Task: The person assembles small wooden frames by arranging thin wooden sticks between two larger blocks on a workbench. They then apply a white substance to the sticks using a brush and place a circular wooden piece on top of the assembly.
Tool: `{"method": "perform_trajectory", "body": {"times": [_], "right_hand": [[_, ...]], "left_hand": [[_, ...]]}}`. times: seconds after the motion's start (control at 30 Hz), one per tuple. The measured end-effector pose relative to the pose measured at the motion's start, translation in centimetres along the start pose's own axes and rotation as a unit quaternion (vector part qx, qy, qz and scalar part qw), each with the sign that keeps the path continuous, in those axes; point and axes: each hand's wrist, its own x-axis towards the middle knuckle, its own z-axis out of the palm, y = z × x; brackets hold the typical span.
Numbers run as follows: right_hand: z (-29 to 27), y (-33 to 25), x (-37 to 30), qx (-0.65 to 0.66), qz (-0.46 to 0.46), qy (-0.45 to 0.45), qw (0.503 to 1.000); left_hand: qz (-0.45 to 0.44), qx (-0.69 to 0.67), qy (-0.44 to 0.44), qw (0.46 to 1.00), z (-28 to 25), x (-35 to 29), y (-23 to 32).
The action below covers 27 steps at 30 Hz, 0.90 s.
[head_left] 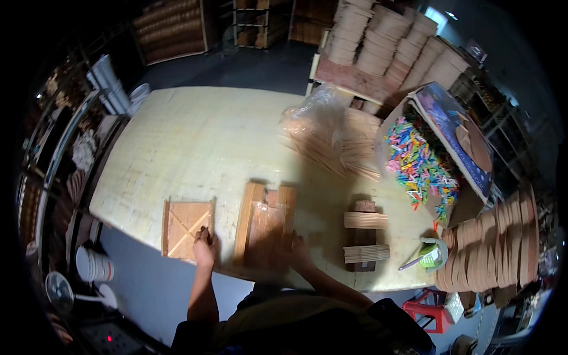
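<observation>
At the table's near edge lies a square wooden panel point(180, 216) with raised side rails and two thin strips crossed in an X. My left hand point(205, 248) is at its lower right, fingers curled closed over the right rail; what they hold, if anything, is hidden. To the right is a wooden jig point(241, 228) with two thick side rails and a flat board between them. My right hand point(299, 253) is beside the jig's right rail, its fingers lost in shadow. Further right, two bundles of thin wooden strips point(365, 220) lie across a dark block.
A plastic bag point(322, 112) and loose wooden sticks point(361, 142) lie at the back. On the right are a carton of colourful clothespins point(414, 154), a green container point(433, 255) and a row of round wooden discs point(491, 245). A red stool point(427, 312) stands below.
</observation>
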Motion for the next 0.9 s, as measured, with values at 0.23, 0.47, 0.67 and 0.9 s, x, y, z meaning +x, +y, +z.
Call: {"method": "perform_trajectory", "body": {"times": [0.23, 0.47, 0.67, 0.9], "right_hand": [[-2.1, 1.8, 4.1, 0.091, 0.006, -0.081, 0.993], [-10.0, 3.7, 20.6, 0.047, -0.072, 0.339, 0.937], [-8.1, 5.1, 32.1, -0.204, -0.191, 0.264, 0.923], [-6.7, 4.4, 30.7, -0.305, -0.110, 0.200, 0.925]], "left_hand": [[0.169, -0.088, 0.077, 0.979, -0.5, 2.1, 3.7], [0.056, -0.098, -0.116, 0.987, 3.7, -1.2, 10.4], [0.078, -0.039, -0.126, 0.988, 3.8, -0.9, 9.8], [0.103, -0.026, -0.121, 0.987, 3.5, -1.1, 9.8]]}}
